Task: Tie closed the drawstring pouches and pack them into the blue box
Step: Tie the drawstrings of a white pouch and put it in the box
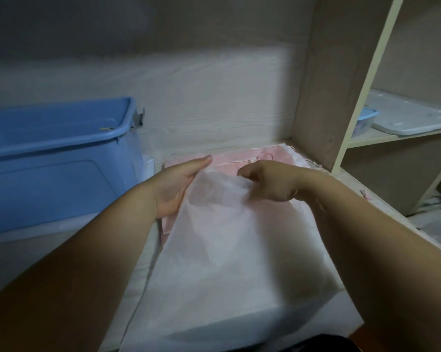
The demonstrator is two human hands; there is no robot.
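Observation:
A large sheer white drawstring pouch (229, 252) lies flat on the table in front of me, its top end toward the wall. My left hand (178, 184) has straight fingers, and the pouch's top left corner lies over its palm. My right hand (267, 181) is curled and grips the gathered top edge of the pouch on the right. Under the white pouch lie pink pouches (237, 158) with a pink cord loop showing behind my hands. The blue box (59, 163) stands open at the left, a little apart from my left hand.
The table (214, 102) has a pale wood-grain top and runs to the back wall. A wooden upright (323, 80) closes the right side. Behind it a shelf holds a small blue tub (365, 120) and a clear lid (410, 118). A pink scrap (365, 194) lies on the right ledge.

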